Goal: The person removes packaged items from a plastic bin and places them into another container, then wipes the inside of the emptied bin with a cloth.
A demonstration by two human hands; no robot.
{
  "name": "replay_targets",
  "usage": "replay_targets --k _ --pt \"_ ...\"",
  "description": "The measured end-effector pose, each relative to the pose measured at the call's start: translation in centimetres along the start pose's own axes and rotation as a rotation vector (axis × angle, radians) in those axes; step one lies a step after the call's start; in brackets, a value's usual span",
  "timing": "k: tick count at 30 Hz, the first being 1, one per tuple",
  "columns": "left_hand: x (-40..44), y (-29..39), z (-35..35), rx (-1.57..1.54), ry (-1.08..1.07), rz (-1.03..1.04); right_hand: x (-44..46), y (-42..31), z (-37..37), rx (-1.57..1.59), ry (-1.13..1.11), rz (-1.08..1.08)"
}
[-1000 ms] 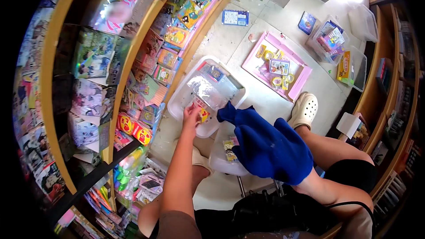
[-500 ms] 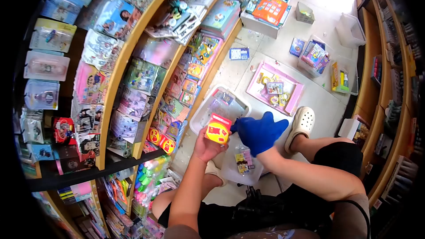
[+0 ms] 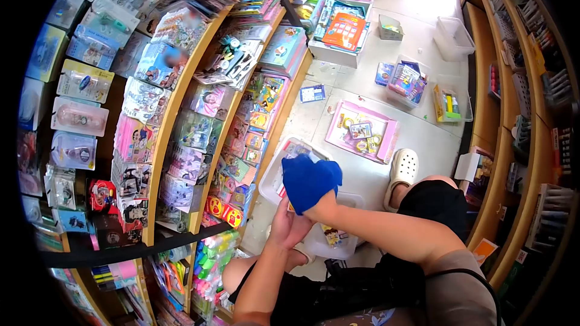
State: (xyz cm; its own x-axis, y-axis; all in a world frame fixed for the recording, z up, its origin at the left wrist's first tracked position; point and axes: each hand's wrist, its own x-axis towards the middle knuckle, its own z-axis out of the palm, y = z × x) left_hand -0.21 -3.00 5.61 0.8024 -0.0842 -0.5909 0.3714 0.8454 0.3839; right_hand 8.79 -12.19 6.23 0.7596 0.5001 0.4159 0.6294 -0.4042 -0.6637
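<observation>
Hands together, low over the tubs. Left hand (image 3: 291,224) underneath, holding a small pack (image 3: 291,207); only a sliver of red and yellow shows, the rest hidden by the blue cloth (image 3: 304,181). Cloth plain, bunched, covers the right hand (image 3: 317,194) to the wrist and lies over the left fingertips; right-hand grip: cannot tell.

Just beside, nearer the body: lower tub (image 3: 355,242), translucent, small printed packets inside, forearm partly across it. Beyond the hands: whitish tub (image 3: 266,176), view into it partly blocked by cloth. Cream clog (image 3: 403,167) to the right. Farther: pink tray (image 3: 388,148) on the floor, yellow rings and a picture card inside; then blue-and-white card (image 3: 312,93), clear tub of purple packs (image 3: 408,84), white box with orange book (image 3: 345,30). Print too small to read.
</observation>
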Motion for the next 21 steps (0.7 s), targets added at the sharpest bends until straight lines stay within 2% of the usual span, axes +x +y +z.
replay_targets --k 2,3,6,7,8,10,11,13,15,16,17,18,20,21 --pt "-0.1 0.2 -0.3 -0.011 -0.101 -0.034 0.2 0.9 0.3 -0.045 -0.107 0.028" --pt "0.1 0.2 -0.3 -0.021 -0.079 -0.05 0.0 1.5 0.5 -0.071 -0.165 0.044" --pt "0.6 0.2 -0.6 -0.066 -0.056 -0.089 -0.5 3.6 2.3 0.088 -0.021 0.049" --pt "0.6 0.4 -1.0 -0.086 -0.078 -0.102 -0.4 4.3 3.1 0.147 0.015 0.147" --pt "0.7 0.7 -1.2 -0.105 -0.1 -0.113 0.4 4.5 2.9 0.044 0.029 0.126" --pt "0.4 1.2 -1.0 -0.092 -0.058 -0.124 1.2 5.3 3.4 -0.166 -0.089 0.153" --pt "0.5 1.3 -0.9 -0.088 -0.069 -0.12 1.5 5.6 3.5 -0.223 -0.177 0.134" --pt "0.2 1.5 -1.2 -0.087 -0.078 -0.116 1.5 5.8 3.7 -0.211 -0.161 0.101" --pt "-0.1 1.9 -0.1 0.041 0.072 -0.004 1.8 5.6 3.3 -0.159 -0.11 0.128" --pt "-0.2 1.9 0.3 0.103 0.148 0.048 2.1 5.7 2.8 -0.193 -0.177 0.165" --pt "0.0 1.7 0.0 0.277 0.179 0.251 1.8 6.1 2.9 -0.148 -0.081 0.13" --pt "-0.2 1.8 -0.1 0.674 0.259 0.488 1.6 6.3 3.0 -0.101 0.017 0.096" --pt "-1.2 2.0 0.2 1.482 0.414 0.949 0.9 6.1 3.0 -0.113 -0.096 0.161" --pt "-1.4 2.2 0.8 1.737 0.288 1.048 0.7 5.8 3.1 -0.119 -0.152 0.19"
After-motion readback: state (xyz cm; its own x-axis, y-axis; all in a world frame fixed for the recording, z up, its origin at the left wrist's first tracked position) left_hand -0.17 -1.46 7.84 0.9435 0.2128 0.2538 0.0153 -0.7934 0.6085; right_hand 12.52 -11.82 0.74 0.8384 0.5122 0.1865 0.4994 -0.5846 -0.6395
